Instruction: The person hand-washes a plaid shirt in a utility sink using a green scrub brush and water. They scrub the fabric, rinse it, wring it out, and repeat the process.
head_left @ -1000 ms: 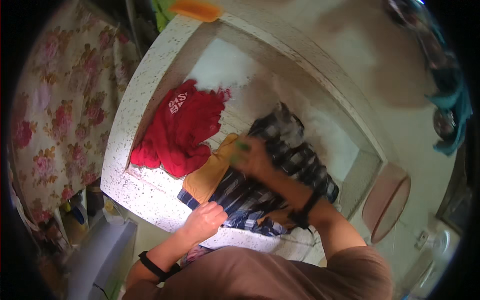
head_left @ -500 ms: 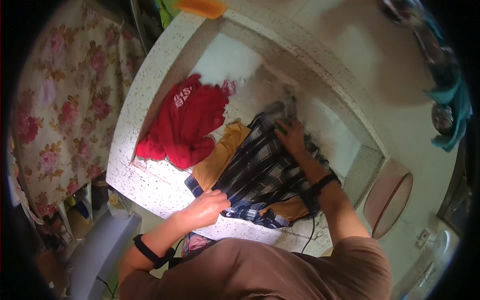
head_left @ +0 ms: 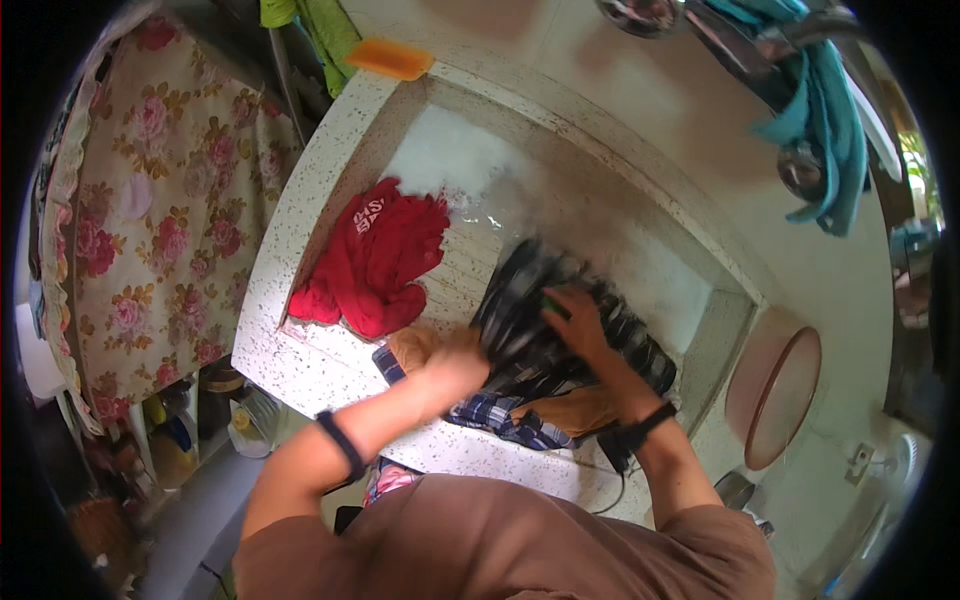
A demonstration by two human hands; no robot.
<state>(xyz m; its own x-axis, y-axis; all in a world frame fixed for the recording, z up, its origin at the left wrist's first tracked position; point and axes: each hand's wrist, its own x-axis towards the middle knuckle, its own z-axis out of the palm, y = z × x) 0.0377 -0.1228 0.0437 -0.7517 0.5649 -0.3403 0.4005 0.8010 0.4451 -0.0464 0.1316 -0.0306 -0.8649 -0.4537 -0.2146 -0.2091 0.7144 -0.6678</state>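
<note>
I see the right hand [head_left: 580, 322] with its fingers curled round a small green object [head_left: 553, 306], too little of which shows for me to name it. Directly under those fingers lies the black-and-white plaid garment [head_left: 515, 310], bunched into folds that spread on either side of them. The left hand [head_left: 458, 372] is blurred on my feed at the garment's left edge, so I cannot tell whether its fingers are together, apart or clamped on cloth.

Nearer the wearer than both sets of fingers, I make out a blue plaid part [head_left: 495, 412] and a tan panel [head_left: 565, 412] by the front rim. Beyond the left fingers and off to their left, a crumpled red garment [head_left: 375, 260] with white lettering rests inside the speckled trough [head_left: 305, 215]. Farther out past it, an orange dish [head_left: 390, 60] sits on the trough's corner. Well to the right of the right fingers, I have a pink tub [head_left: 770, 390] outside the trough wall.
</note>
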